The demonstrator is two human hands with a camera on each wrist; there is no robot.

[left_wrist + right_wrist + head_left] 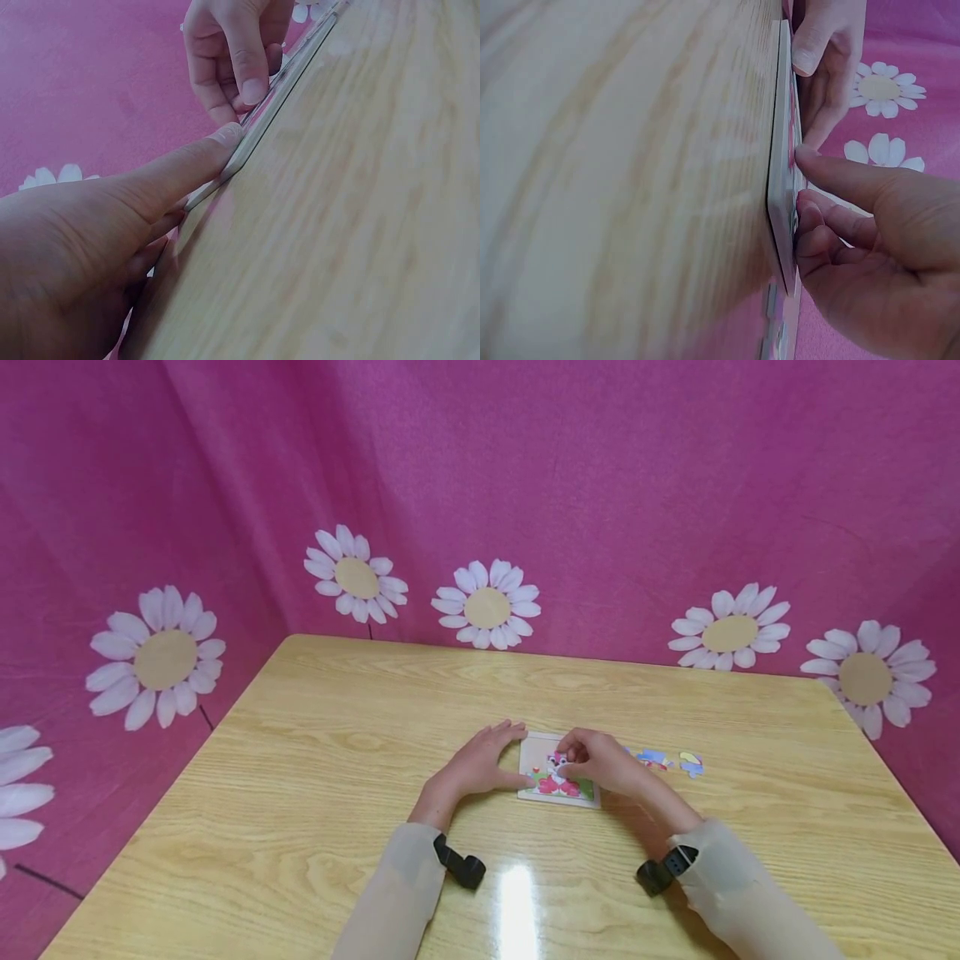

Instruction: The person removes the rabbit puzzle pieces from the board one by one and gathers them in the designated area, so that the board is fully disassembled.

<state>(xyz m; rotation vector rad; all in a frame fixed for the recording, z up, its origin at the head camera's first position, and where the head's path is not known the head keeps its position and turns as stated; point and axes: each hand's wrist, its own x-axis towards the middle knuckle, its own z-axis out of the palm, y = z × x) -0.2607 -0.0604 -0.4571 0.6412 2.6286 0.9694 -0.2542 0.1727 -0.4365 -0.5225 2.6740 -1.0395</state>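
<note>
A small jigsaw puzzle board (529,752) with a light border lies flat on the wooden table. It shows a pink-and-white cartoon animal above green. My left hand (480,766) is spread at the board's left side, its straight thumb resting on the near left corner and its fingers by the far left corner. Over the picture, my right hand (600,758) has thumb and fingertips around a puzzle piece (557,761) at the animal's face, low against the board. In the right wrist view that piece is mostly hidden by the fingers (814,225).
Loose puzzle pieces, one blue and yellow (691,765) and others blue and red (654,757), lie right of the board, partly behind my right hand. The wooden table (337,718) meets a pink flowered curtain (600,510) at the back and sides.
</note>
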